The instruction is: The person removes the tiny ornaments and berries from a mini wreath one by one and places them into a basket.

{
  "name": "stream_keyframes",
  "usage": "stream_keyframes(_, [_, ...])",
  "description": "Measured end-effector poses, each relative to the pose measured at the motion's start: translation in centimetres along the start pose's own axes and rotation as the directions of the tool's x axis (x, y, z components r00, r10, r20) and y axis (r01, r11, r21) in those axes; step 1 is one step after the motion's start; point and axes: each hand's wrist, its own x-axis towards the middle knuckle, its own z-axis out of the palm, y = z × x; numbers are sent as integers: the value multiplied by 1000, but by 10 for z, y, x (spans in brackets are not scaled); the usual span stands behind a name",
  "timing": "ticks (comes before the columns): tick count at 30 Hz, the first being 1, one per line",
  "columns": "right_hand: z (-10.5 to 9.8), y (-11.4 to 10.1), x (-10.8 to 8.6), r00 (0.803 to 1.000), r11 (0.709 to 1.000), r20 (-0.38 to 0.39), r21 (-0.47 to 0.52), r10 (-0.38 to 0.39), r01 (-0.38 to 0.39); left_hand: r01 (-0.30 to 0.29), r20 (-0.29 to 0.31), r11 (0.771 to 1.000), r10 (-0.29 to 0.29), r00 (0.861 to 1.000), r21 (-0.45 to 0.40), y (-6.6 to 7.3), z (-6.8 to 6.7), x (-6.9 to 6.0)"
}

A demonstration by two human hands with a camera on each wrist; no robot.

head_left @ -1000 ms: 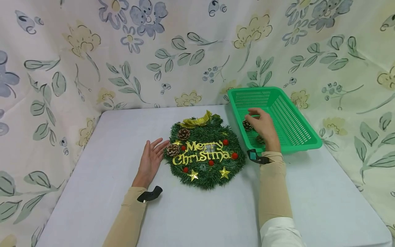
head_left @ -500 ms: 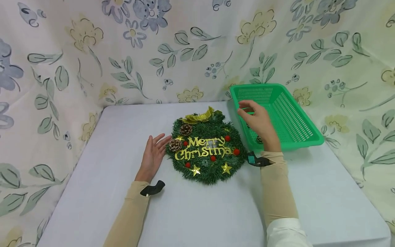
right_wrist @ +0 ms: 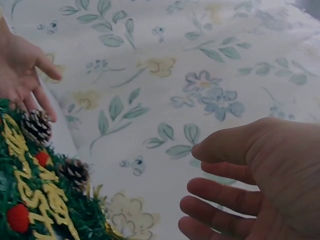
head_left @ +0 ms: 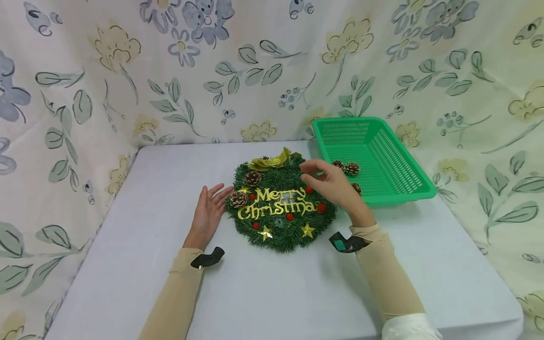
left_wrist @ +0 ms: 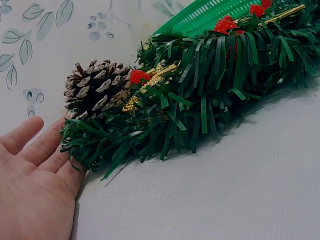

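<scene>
left fingers (left_wrist: 46, 144) against wreath (head_left: 280, 242), gold lettering (head_left: 278, 208), legible; "merry christma"

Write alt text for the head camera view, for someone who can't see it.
A wreath with gold lettering lies on a white table, a person's left hand at its left edge and right hand above its right side. To the right, a green basket holds pinecones.

Left hand (head_left: 209, 212) bare; tan sleeve (head_left: 173, 293) snug to wrist, black curved wrist piece (head_left: 208, 258) at cuff. Right hand (head_left: 333, 187) bare; matching tan forearm sleeve (head_left: 388, 278), slightly wrinkled near wrist, white sleeve (head_left: 410, 327) nearer elbow, black wrist unit (head_left: 352, 243) with small teal square patch (head_left: 340, 245)
</scene>
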Motion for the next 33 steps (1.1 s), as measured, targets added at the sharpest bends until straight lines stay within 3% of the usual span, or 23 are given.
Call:
stream_keyframes(7, [18,5,-13,996,998,56,-20,-64,66,6,-7,1000,-6,1000,-1,1,0,0])
stream_keyframes(33, [58,37,-34,983,992,164,-85,-80,95,-2,5,1000,2,1000,-13,-1,-2,0])
